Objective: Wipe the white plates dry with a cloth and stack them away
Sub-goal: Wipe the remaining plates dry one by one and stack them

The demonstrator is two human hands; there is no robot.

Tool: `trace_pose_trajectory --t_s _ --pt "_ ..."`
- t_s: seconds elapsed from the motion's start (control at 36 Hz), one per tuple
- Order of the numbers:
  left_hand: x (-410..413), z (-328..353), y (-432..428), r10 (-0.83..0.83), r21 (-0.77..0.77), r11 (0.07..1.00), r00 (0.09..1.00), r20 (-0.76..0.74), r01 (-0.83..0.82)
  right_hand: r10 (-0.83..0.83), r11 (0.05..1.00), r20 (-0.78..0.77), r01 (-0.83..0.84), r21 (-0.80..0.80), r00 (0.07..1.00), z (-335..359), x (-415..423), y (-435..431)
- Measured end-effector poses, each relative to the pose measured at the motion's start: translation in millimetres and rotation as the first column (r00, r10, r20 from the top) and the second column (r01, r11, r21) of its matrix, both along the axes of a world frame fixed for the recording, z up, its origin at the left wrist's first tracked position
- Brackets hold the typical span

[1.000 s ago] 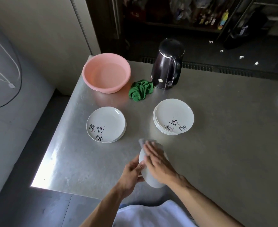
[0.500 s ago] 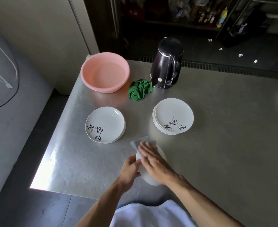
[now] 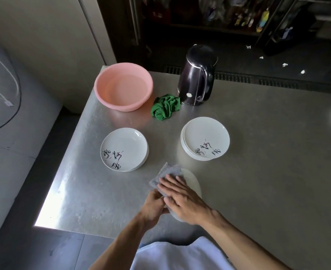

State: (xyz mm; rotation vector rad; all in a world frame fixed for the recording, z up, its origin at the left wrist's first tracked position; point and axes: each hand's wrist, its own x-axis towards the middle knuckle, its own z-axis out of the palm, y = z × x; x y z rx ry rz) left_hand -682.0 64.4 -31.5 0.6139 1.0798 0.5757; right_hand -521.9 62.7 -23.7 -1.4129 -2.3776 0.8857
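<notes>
A white plate (image 3: 193,184) is held tilted over the near part of the steel table (image 3: 258,172). My left hand (image 3: 154,206) grips its lower left edge. My right hand (image 3: 182,197) lies flat with straight fingers on a grey cloth (image 3: 166,172), pressing it against the plate's face. Most of that plate is hidden by the hand and cloth. A small stack of white plates with black writing (image 3: 124,149) sits to the left. A taller stack of the same plates (image 3: 205,140) sits to the right.
A pink basin (image 3: 123,85) with water stands at the far left corner. A dark kettle (image 3: 197,75) stands behind a crumpled green cloth (image 3: 165,107). The table's left edge drops to a grey floor (image 3: 14,152).
My right hand and the grey cloth have slid leftwards and a little farther across the plate. The cloth now sticks out past the plate's upper left edge.
</notes>
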Motion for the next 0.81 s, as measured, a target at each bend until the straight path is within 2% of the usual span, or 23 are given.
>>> trace_pose_trajectory --t_s 0.06,0.11,0.14,0.19,0.22,0.25,0.28,0.33,0.36,0.42,0.47,0.53,0.58,0.64,0.67,0.69,0.75,0.81 --pt "1.5 -0.3 -3.5 0.021 0.0 1.0 1.0 0.014 -0.021 -0.033 0.999 0.038 0.032 0.032 0.999 -4.1 3.9 3.3" --pt "3.3 0.0 -6.5 0.058 -0.011 0.998 0.998 0.02 -0.058 -0.246 0.969 0.063 0.246 0.015 0.967 -12.7 8.4 9.8" --pt "3.5 -0.7 -7.9 0.079 -0.017 0.997 0.997 0.019 -0.079 -0.386 0.919 0.098 0.391 -0.042 0.917 -15.9 10.7 14.9" --pt "3.3 -3.4 -10.2 0.12 -0.032 0.992 0.993 0.018 -0.12 -0.588 0.742 0.191 0.618 -0.258 0.786 -16.7 12.9 25.8" --pt "2.7 -4.3 -10.4 0.136 -0.045 0.99 0.991 0.014 -0.136 -0.63 0.673 0.199 0.656 -0.343 0.751 -16.9 13.1 28.9" --pt "2.2 -4.7 -9.5 0.15 -0.059 0.987 0.989 0.005 -0.149 -0.64 0.655 0.179 0.653 -0.38 0.747 -15.3 11.4 29.5" --pt "1.2 -5.1 -7.9 0.163 -0.075 0.984 0.987 -0.008 -0.163 -0.63 0.683 0.136 0.628 -0.373 0.765 -12.8 9.1 28.2" --pt "-1.8 -5.1 -2.3 0.17 -0.107 0.979 0.985 -0.037 -0.173 -0.536 0.813 0.006 0.519 -0.263 0.844 -6.9 2.9 19.8" --pt "-3.2 -4.2 1.3 0.155 -0.112 0.981 0.986 -0.052 -0.16 -0.43 0.887 -0.028 0.416 -0.201 0.903 -5.1 -0.7 14.5" --pt "-5.3 -3.0 7.1 0.078 -0.082 0.993 0.994 -0.074 -0.084 -0.252 0.955 -0.079 0.235 -0.178 0.964 -1.5 -7.4 5.9" --pt "-7.1 -1.0 9.5 0.008 -0.047 0.999 0.997 -0.078 -0.012 -0.162 0.979 -0.108 0.146 -0.142 0.981 -3.2 -10.0 3.0" --pt "-8.7 0.0 9.8 -0.007 -0.041 0.999 0.998 -0.065 0.004 -0.176 0.982 -0.051 0.171 -0.078 0.983 -8.8 -7.2 2.8" --pt "-9.7 -0.3 10.8 -0.012 -0.044 0.999 0.998 -0.056 0.01 -0.333 0.937 0.086 0.34 -0.083 0.939 -15.3 -0.7 7.0" --pt "-10.7 -0.4 11.3 -0.005 -0.058 0.998 0.998 -0.065 0.001 -0.503 0.819 0.251 0.549 -0.166 0.827 -17.9 3.4 13.9" --pt "-10.8 -0.8 11.2 0.001 -0.064 0.998 0.998 -0.067 -0.005 -0.555 0.755 0.294 0.62 -0.214 0.778 -17.6 3.6 16.0" --pt "-10.8 -1.4 10.8 0.002 -0.067 0.998 0.998 -0.064 -0.006 -0.568 0.73 0.31 0.641 -0.238 0.762 -16.3 2.5 16.2" --pt "-10.0 -1.7 10.0 0.0 -0.066 0.998 0.999 -0.054 -0.003 -0.495 0.815 0.262 0.548 -0.191 0.828 -12.7 -1.8 10.2" --pt "-9.2 -1.5 9.2 -0.015 -0.046 0.999 0.999 -0.051 0.013 -0.304 0.939 0.133 0.32 -0.122 0.943 -7.6 -6.7 1.2"
